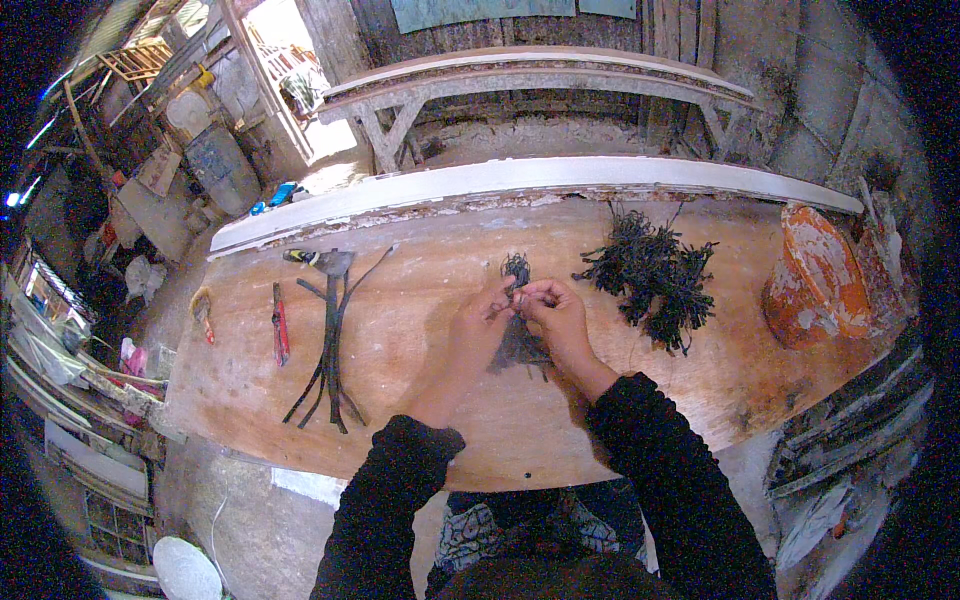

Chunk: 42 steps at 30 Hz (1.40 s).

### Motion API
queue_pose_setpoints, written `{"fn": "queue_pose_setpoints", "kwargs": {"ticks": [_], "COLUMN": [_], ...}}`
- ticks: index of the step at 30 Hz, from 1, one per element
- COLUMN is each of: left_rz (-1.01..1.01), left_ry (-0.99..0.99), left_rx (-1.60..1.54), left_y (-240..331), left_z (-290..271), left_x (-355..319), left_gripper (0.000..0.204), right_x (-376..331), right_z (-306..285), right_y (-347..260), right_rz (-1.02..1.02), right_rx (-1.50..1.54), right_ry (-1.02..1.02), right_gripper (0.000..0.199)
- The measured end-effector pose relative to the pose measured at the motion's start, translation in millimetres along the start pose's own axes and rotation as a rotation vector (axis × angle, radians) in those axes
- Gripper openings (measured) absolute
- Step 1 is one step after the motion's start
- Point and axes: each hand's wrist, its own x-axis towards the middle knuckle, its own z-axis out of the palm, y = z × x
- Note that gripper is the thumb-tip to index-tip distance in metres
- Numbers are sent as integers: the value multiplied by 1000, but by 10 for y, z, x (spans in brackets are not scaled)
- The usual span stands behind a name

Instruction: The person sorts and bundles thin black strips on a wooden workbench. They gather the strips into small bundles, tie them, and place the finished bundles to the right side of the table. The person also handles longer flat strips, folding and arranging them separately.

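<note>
Both hands meet over the middle of the wooden table. My left hand (480, 325) and my right hand (556, 318) have their fingertips pinched close together on a small bundle of thin dark strands (516, 266), whose looped end sticks up beyond the fingers. Exactly where each finger grips is too small to make out. Under my hands lies a dark, flat, sheet-like piece (522, 348), partly hidden by them. To the right is a heap of similar black tufted bundles (655, 275). Long black strips (332, 350) lie fanned out to the left.
Left on the table (420, 260) are a red-handled tool (279, 330), a scraper (300, 257) and a curved item with an orange tip (205, 315). A stained orange container (815, 275) stands at right. A long white board (540, 178) edges the far side; a bench (540, 85) stands beyond.
</note>
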Motion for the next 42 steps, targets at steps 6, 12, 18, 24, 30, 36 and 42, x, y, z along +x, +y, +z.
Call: {"fn": "queue_pose_setpoints", "kwargs": {"ticks": [6, 12, 18, 24, 30, 36, 42], "left_rz": [62, 84, -68, 78, 174, 437, 275], "left_ry": [-26, -45, -179, -185, -231, -170, -94], "left_rx": [22, -16, -51, -201, -119, 237, -56], "left_y": [49, 118, 195, 95, 208, 295, -43], "left_z": [10, -4, -34, -47, -94, -124, -4], "left_x": [-3, -26, -13, 31, 44, 53, 58], "left_gripper": [51, 49, 35, 27, 24, 26, 28], "right_x": [-16, 110, 202, 197, 104, 132, 89], "right_z": [-9, -134, -256, -263, -179, -223, -159], "right_y": [-87, -11, 102, 42, -104, -213, -302], "right_rz": [34, 86, -91, -115, -204, -100, -21], "right_rx": [-93, -187, -355, -608, -669, -496, -436], "right_ry": [8, -91, -187, -196, -230, -363, -334], "right_gripper": [12, 18, 19, 14, 10, 22, 34]}}
